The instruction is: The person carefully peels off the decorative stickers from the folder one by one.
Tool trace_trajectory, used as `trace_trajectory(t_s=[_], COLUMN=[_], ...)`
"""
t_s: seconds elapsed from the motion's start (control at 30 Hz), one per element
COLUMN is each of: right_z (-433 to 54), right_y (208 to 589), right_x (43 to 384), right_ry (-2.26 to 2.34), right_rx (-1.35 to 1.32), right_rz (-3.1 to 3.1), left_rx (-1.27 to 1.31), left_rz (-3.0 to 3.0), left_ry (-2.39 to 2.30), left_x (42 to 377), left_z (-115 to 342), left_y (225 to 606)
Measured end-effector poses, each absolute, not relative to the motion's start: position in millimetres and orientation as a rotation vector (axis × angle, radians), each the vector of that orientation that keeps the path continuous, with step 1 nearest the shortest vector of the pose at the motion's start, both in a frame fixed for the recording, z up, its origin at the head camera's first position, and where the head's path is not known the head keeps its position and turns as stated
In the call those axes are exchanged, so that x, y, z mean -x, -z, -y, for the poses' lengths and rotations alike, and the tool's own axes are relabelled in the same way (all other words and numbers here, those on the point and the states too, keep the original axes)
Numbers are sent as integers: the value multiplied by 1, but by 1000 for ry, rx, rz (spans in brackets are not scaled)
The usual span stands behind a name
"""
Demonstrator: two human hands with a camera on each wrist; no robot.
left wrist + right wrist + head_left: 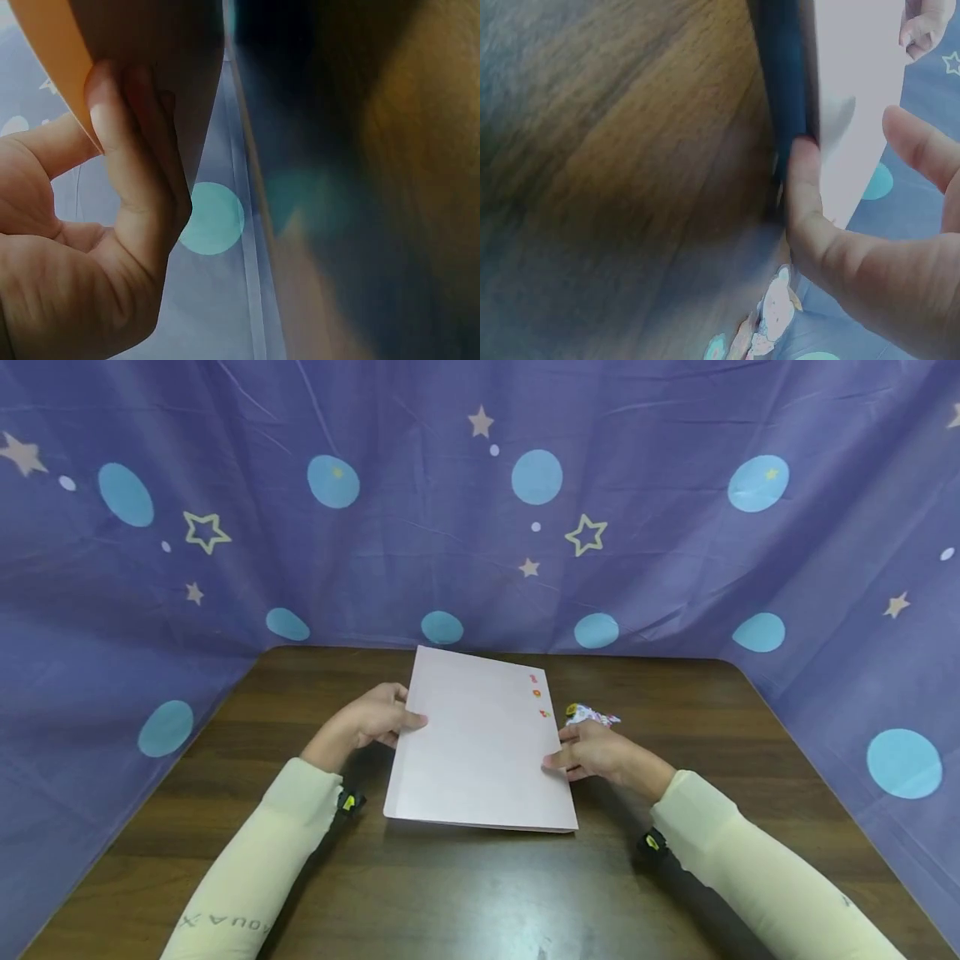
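Observation:
A flat white paper folder (480,743) is held tilted over the table, with 3 small red and orange stickers (536,693) near its upper right edge. My left hand (377,717) pinches the left edge, thumb on top and fingers beneath; its fingers (135,150) show against the shaded underside in the left wrist view. At the right edge my right hand (603,753) grips with the thumb over the top face and a finger (806,180) against the edge. Colourful cut-out stickers (588,716) lie just beyond my right hand, partly hidden by it.
Beneath everything is a dark brown wooden table (480,893) with rounded far corners. A purple curtain (427,510) with stars and blue dots hangs behind and along both sides.

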State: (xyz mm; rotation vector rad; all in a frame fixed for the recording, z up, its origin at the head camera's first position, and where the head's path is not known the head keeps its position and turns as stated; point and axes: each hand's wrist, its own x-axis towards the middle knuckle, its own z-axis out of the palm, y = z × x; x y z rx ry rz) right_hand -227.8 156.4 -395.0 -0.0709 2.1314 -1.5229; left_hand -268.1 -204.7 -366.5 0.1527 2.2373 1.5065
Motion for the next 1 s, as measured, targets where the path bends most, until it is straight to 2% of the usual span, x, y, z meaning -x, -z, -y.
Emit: trace_trajectory(t_s=[0.53,1.0], right_z=[-157,-159], right_y=[403,394], right_x=[228,244], right_ry=[1465,1236], right_rx=[54,197], right_rz=[-2234,-2505], left_rx=[-33,-22], left_rz=[-2352,-2499], left_ry=[-1416,-1244], left_x=[267,264], left_z=[196,191], left_y=[377,380])
